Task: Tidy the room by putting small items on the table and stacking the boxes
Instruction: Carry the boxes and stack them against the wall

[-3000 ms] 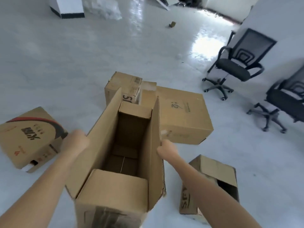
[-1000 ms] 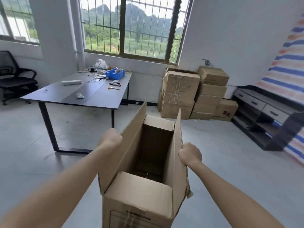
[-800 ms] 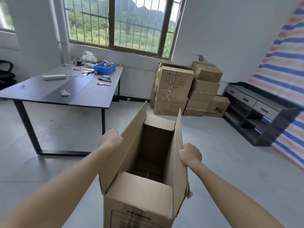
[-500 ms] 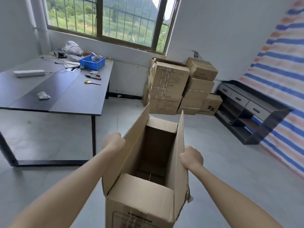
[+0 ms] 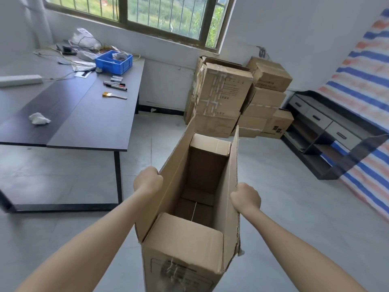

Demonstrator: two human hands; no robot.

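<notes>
Two-handed, held one open cardboard box (image 5: 185, 239) out front over the floor (image 5: 294, 207), facing the stacked boxes (image 5: 223, 91) by the wall (image 5: 273, 28).
Gripped both long flaps near mid-length, with left hand (image 5: 148, 181) and right hand (image 5: 246, 197) fisted, fingers curled tight round the cardboard edges. Looked empty, so judged light; judged stiff in the walls, floppy at the flaps, torn at the near right corner. Better taken under the base for stacking.
</notes>
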